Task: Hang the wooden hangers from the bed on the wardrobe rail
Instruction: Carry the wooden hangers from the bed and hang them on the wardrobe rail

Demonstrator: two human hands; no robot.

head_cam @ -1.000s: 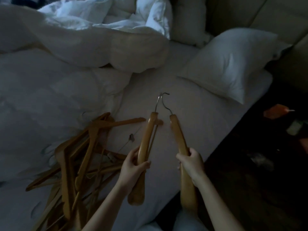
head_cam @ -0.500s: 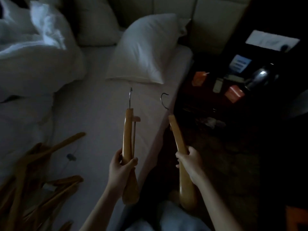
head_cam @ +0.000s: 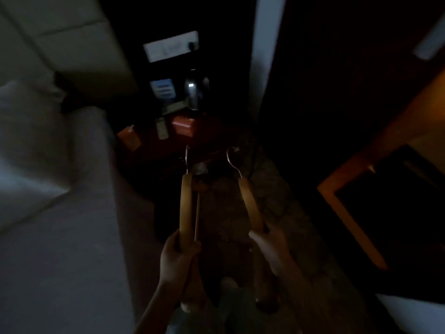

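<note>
Hangers are in both hands, one each, so the carrying stage looks under way and no hanging is done as far as this dim, blurred view shows. Left hand [head_cam: 179, 255] has its fingers wrapped tight round the lower arm of the left hanger [head_cam: 187, 208], thumb over the front, hook pointing away from the body. Right hand [head_cam: 271, 249] is curled closed round the right hanger [head_cam: 250, 206], whose hook curves left. Both hangers are held off the bed [head_cam: 60, 249], past its right edge and above the dark floor, well apart from each other. No rail can be made out; a wooden frame [head_cam: 361, 179] at the right may belong to the wardrobe, though I cannot tell. Reaching the rail and hooking both on seems to remain.
</note>
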